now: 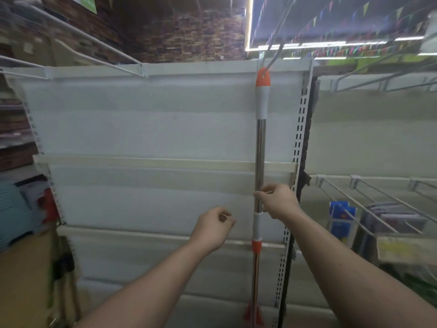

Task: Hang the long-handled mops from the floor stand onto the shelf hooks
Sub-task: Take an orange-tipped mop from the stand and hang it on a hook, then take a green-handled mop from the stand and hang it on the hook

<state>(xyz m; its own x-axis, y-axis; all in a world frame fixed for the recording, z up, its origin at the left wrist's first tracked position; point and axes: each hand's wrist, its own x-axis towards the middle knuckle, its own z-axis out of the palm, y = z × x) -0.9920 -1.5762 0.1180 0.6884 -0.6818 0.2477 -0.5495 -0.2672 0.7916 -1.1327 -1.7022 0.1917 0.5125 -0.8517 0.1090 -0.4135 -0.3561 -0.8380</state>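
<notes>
A long mop hangs upright in front of the white shelf back panel [142, 133]. Its orange and white cap [263, 78] is threaded on a metal shelf hook [275, 56] at the top. The steel handle [260, 147] runs down to a white and orange collar [257, 230], with the orange mop base [253, 313] at the bottom edge. My right hand [275, 201] pinches the handle just above the collar, fingertips curled across the pole. My left hand [214, 227] hovers left of the pole, loosely curled, holding nothing.
A slotted white upright [298, 138] stands just right of the mop. Wire hooks and racks [369, 200] with packaged goods jut out at right. More wire arms [78, 34] reach out at top left. Blue and red goods [21, 209] and a brown box sit at left.
</notes>
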